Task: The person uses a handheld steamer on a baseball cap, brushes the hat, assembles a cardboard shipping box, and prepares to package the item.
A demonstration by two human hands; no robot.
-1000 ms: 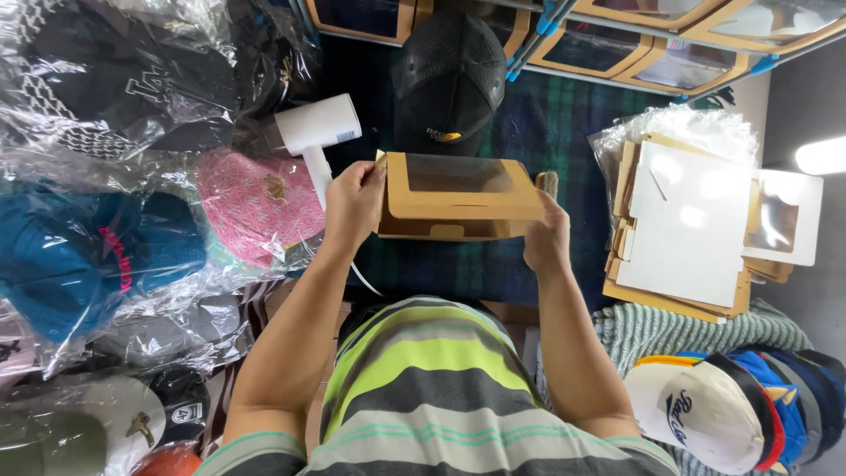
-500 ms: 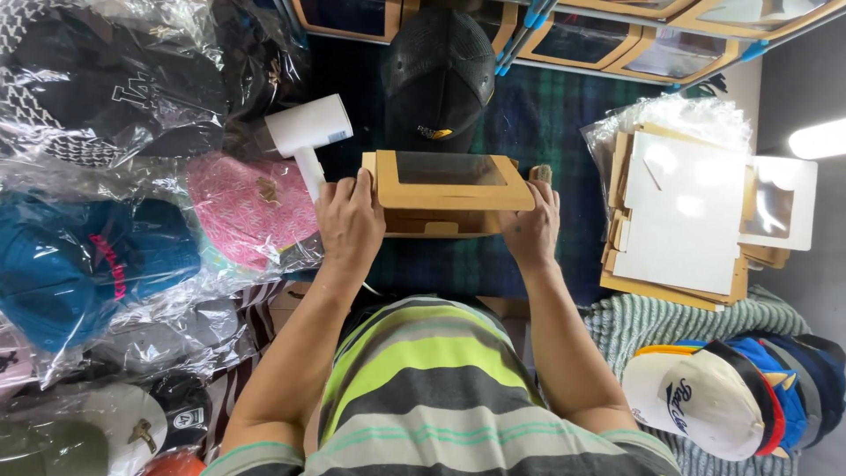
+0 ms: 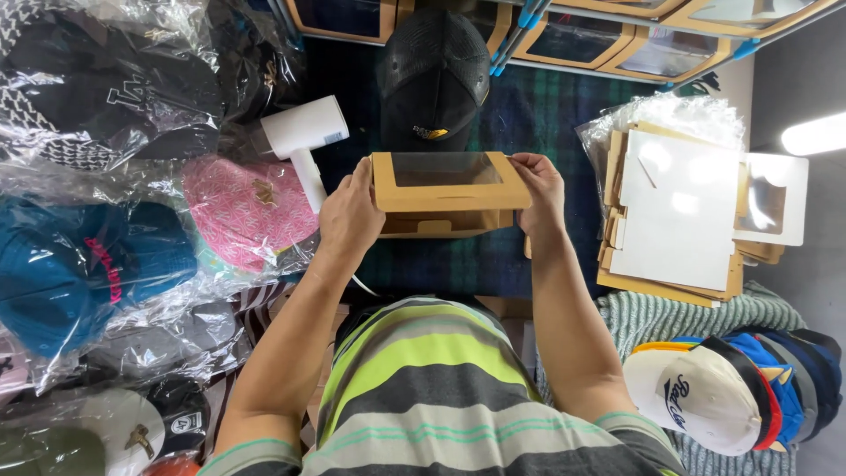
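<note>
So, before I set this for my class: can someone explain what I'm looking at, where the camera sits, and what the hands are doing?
There is no machine here. The single picture comes from a camera worn on a person's head, looking straight down past a striped shirt. The left hand and right hand grip the two ends of a brown cardboard box with a clear window lid, above a dark plaid cloth. Beyond the box lies a black cap. To the left are a white hair dryer and a pink cap in plastic wrap. To the right sits a stack of flat unfolded boxes, with more caps below it.
</note>
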